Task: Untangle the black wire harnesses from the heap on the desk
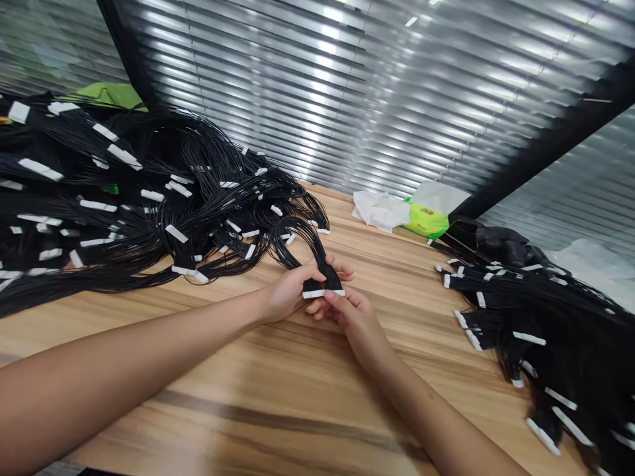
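Between my hands is a black wire harness (321, 259) whose thin wires end in a white connector (314, 293). My left hand (292, 289) is closed round the wires just behind the connector, thumb on top. With thumb and fingers, my right hand (350, 309) pinches the white connector from the right and below. The harness's wires loop back to the left, toward a large heap of black wire harnesses (198, 192) with many white connectors. Parts of the fingers of both hands are hidden under the harness.
Another pile of black harnesses (570, 330) with white connectors lies along the table's right side. A green tissue pack (427, 218) and a crumpled white tissue (381, 209) sit at the back edge of the wooden table (278, 390). Metallic blinds (317, 86) rise behind.
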`<act>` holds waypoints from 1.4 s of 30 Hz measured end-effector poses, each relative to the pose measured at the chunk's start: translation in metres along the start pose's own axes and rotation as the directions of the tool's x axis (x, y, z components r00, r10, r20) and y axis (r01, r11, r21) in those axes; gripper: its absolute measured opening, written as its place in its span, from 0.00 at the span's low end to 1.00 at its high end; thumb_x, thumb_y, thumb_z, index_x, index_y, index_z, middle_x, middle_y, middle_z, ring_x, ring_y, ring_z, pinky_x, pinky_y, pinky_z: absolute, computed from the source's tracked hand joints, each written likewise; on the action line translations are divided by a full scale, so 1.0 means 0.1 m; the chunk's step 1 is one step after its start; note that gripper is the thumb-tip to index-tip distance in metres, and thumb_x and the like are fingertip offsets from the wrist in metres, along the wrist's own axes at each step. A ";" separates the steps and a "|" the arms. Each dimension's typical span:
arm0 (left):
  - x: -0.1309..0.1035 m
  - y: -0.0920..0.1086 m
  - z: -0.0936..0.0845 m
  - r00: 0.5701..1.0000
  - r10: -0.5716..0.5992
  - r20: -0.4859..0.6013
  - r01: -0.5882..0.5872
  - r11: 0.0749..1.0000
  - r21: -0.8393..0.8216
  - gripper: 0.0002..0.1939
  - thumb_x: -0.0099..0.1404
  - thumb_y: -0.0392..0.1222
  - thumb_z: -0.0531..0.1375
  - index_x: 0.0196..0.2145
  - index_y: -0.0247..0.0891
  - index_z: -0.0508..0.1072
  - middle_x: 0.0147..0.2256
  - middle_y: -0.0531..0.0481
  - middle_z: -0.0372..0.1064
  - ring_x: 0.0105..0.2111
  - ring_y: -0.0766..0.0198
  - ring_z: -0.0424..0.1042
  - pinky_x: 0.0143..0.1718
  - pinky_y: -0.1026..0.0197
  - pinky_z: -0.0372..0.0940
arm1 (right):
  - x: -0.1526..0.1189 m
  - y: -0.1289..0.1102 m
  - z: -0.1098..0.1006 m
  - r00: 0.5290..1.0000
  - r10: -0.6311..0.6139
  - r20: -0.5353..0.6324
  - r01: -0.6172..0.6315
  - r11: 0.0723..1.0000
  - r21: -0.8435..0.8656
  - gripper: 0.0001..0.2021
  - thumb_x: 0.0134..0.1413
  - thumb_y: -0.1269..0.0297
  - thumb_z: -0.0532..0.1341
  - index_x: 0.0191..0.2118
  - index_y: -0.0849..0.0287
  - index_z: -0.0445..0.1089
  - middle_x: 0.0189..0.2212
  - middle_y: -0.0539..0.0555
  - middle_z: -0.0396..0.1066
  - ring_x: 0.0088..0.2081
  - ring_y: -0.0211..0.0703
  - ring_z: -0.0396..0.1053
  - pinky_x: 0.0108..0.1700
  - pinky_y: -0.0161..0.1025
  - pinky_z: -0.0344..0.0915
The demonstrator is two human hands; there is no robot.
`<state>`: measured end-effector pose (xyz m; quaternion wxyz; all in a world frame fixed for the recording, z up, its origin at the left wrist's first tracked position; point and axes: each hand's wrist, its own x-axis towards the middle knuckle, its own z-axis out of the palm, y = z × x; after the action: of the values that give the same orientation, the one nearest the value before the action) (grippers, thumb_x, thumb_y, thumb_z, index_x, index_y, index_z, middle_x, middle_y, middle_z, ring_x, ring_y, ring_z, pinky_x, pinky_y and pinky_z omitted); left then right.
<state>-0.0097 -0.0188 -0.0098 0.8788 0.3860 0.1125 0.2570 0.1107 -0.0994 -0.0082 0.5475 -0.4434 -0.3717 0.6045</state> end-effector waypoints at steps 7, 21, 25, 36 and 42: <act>-0.04 0.02 0.12 0.997 0.070 -0.028 -0.070 0.997 -0.008 0.17 0.53 0.34 0.56 0.42 0.39 0.62 0.46 0.49 0.71 0.52 0.60 0.67 0.49 0.60 0.61 | -0.12 0.06 0.14 0.997 0.072 -0.035 -0.065 0.983 0.172 0.15 0.48 0.51 0.66 0.28 0.62 0.76 0.29 0.59 0.80 0.24 0.37 0.70 0.28 0.34 0.67; -0.07 0.00 0.11 0.990 0.036 0.137 -0.054 0.989 0.135 0.16 0.59 0.48 0.51 0.41 0.36 0.61 0.43 0.42 0.73 0.18 0.71 0.66 0.16 0.68 0.60 | -0.07 0.07 0.09 0.996 0.033 0.082 -0.037 0.998 0.056 0.18 0.51 0.50 0.63 0.24 0.61 0.76 0.28 0.59 0.79 0.23 0.40 0.69 0.32 0.39 0.68; -0.08 -0.03 0.14 0.993 0.038 0.110 -0.056 0.984 0.167 0.15 0.61 0.51 0.50 0.38 0.37 0.58 0.42 0.45 0.72 0.09 0.80 0.50 0.09 0.70 0.55 | -0.07 0.06 0.10 0.999 0.025 0.045 -0.027 0.999 0.042 0.18 0.52 0.50 0.62 0.22 0.60 0.75 0.26 0.59 0.79 0.23 0.40 0.69 0.33 0.40 0.69; -0.08 -0.01 0.10 0.984 -0.054 0.170 0.038 0.995 0.096 0.16 0.58 0.46 0.48 0.42 0.36 0.59 0.40 0.44 0.73 0.08 0.79 0.49 0.07 0.69 0.53 | -0.06 0.10 0.08 0.994 0.010 0.113 -0.016 0.998 0.054 0.19 0.54 0.49 0.61 0.26 0.62 0.76 0.28 0.60 0.79 0.23 0.39 0.70 0.29 0.37 0.68; -0.05 -0.03 0.09 0.988 0.017 0.157 -0.039 0.989 0.141 0.12 0.57 0.46 0.51 0.37 0.37 0.58 0.38 0.46 0.72 0.08 0.78 0.52 0.07 0.70 0.53 | -0.08 0.13 0.07 0.993 -0.086 0.076 0.089 0.996 -0.032 0.18 0.54 0.49 0.61 0.26 0.60 0.75 0.26 0.58 0.79 0.25 0.42 0.72 0.32 0.41 0.70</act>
<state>-0.0093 -0.0292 -0.0060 0.8511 0.4686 0.0566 0.2297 0.0995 -0.1090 -0.0172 0.5513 -0.4134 -0.4217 0.5893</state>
